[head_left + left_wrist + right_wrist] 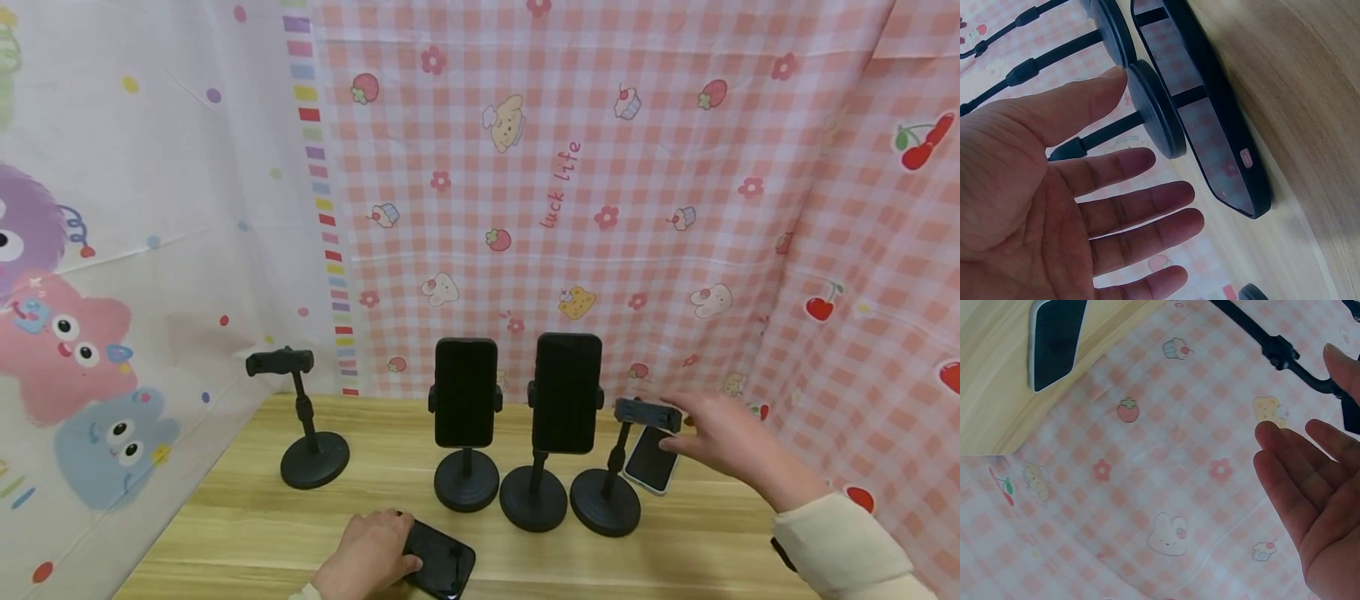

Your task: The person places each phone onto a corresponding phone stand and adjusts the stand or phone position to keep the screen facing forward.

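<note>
evidently, side clamps [432, 400] keep two phones [466, 392] upright; thumb and fingers apart, left hand [367, 550] is by a flat phone [442, 560], right hand [726, 432] by a stand [606, 505].

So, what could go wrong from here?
The right hand is close to the rightmost stand; a bump might tip it onto the white-rimmed phone lying behind.
That stand and the two stands beside it crowd together, so one knock could jolt both mounted phones.
The left hand is beside the black phone; a careless push might slide it.
</note>
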Demonstrator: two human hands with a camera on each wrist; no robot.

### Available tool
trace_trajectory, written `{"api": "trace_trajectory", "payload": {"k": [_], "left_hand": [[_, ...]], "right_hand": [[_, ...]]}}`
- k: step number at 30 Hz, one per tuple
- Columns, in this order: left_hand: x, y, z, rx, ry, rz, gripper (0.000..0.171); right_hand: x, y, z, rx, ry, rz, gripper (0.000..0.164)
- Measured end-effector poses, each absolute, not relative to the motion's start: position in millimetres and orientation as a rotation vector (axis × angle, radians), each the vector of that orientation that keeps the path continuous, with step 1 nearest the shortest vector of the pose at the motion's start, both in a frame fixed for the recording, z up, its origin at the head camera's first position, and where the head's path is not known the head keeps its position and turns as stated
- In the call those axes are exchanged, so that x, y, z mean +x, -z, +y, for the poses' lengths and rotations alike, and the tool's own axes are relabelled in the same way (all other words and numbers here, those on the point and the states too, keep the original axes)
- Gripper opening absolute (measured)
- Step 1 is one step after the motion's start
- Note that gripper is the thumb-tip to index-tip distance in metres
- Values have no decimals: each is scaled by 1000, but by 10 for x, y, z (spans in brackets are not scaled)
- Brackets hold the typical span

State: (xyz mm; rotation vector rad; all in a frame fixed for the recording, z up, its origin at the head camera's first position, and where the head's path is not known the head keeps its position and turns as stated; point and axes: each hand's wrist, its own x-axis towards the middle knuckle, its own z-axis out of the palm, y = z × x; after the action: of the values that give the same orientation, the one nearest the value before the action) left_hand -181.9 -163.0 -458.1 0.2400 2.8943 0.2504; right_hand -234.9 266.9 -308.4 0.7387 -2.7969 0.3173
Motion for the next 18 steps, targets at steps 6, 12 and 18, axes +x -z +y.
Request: {"api": "trace_trajectory", "payload": {"k": [6, 12, 18], "left_hand": [[-1815, 4592, -1635, 255, -249, 2901, 47], [-1810, 4587, -1637, 261, -228, 2905, 47], [-1799, 4595, -1644, 266, -197, 2922, 47]], "right_hand": [[-2371, 3171, 2798, 705, -314, -2800, 52], [-2424, 3281, 2907, 655, -297, -2857, 48], [-2504, 3416, 2991, 575, -306, -2923, 47]]}}
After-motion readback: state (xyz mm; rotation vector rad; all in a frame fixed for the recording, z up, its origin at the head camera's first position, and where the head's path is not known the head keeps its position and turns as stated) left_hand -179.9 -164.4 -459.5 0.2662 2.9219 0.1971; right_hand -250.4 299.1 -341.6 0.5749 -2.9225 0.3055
